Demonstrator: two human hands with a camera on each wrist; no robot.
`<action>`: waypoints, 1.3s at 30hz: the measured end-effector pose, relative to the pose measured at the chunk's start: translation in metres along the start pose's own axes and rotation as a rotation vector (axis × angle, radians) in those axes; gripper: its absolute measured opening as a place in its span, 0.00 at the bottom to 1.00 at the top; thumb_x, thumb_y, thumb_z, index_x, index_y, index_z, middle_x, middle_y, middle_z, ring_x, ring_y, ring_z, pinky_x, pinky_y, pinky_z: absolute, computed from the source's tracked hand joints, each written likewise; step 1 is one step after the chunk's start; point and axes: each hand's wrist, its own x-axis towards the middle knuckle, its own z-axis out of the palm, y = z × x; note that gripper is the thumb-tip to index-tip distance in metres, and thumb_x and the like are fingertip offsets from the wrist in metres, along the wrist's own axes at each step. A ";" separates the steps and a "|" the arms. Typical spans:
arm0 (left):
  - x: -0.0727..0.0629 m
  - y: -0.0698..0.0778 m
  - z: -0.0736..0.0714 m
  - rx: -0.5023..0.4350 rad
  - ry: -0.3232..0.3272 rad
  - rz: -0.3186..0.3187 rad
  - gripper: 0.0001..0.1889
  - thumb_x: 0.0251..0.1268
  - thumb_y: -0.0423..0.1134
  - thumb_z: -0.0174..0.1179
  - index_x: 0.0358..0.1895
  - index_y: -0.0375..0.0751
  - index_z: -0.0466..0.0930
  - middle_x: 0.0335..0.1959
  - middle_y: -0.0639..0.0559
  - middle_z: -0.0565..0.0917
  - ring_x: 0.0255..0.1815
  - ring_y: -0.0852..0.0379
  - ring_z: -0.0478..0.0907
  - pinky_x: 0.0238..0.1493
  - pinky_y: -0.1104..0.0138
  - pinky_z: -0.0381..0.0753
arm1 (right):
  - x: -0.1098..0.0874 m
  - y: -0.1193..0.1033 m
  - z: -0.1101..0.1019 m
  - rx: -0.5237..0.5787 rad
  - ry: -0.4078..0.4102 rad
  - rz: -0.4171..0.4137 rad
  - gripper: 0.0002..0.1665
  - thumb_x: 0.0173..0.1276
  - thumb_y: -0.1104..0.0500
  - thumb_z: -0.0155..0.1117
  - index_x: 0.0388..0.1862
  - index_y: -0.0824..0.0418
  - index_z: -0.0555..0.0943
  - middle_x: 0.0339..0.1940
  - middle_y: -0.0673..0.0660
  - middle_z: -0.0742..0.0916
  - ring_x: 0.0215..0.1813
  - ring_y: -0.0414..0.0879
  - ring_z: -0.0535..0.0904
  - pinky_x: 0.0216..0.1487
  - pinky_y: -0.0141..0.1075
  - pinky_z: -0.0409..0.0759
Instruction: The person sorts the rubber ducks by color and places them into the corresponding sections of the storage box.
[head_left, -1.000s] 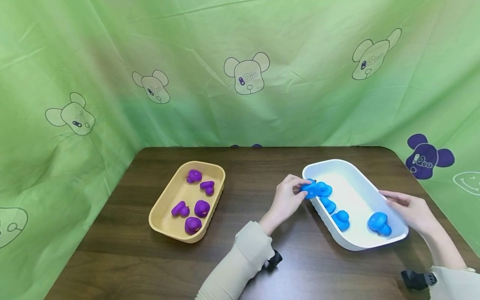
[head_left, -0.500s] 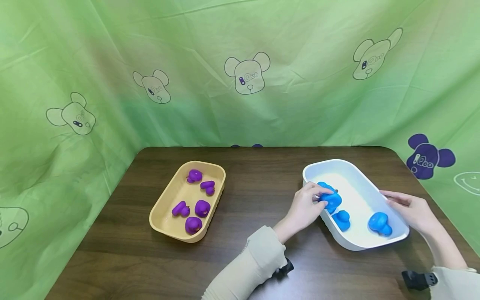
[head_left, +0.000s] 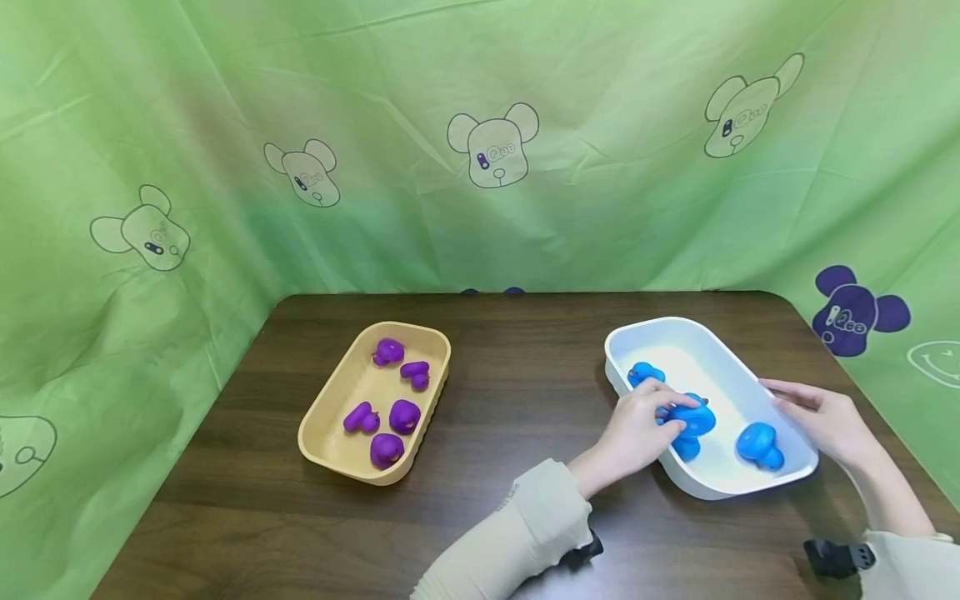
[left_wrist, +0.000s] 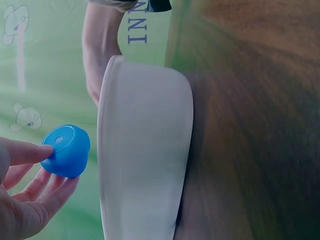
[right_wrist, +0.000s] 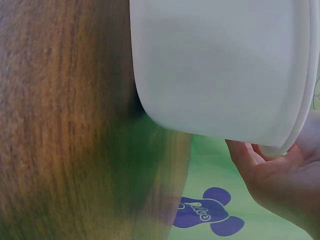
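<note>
My left hand [head_left: 637,425] pinches a blue rubber duck [head_left: 693,419] between thumb and fingers, above the left side of the white tray [head_left: 720,367]. In the left wrist view the duck's flat underside [left_wrist: 62,140] shows, apart from the tray's wall. More blue ducks lie in the tray: one at the far left [head_left: 647,373], one partly hidden below the held duck [head_left: 686,450], and one near the right end [head_left: 760,446]. My right hand [head_left: 825,421] holds the tray's right rim, its fingers against the outer wall in the right wrist view.
A beige tray [head_left: 337,454] with several purple rubber ducks [head_left: 386,451] stands at the left of the dark wooden table [head_left: 517,358]. Green printed cloth [head_left: 390,233] hangs behind and beside the table.
My left hand has carried the blue duck from over the tray's left rim to the right and nearer, farther over the inside. My right hand and both trays stay in place.
</note>
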 end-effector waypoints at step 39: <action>0.000 0.013 0.037 0.178 -0.179 0.064 0.12 0.55 0.38 0.60 0.44 0.55 0.81 0.36 0.64 0.74 0.36 0.76 0.65 0.31 0.89 0.56 | 0.001 0.003 -0.001 -0.008 0.026 -0.047 0.21 0.66 0.55 0.51 0.51 0.69 0.74 0.41 0.68 0.81 0.32 0.15 0.62 0.27 0.23 0.69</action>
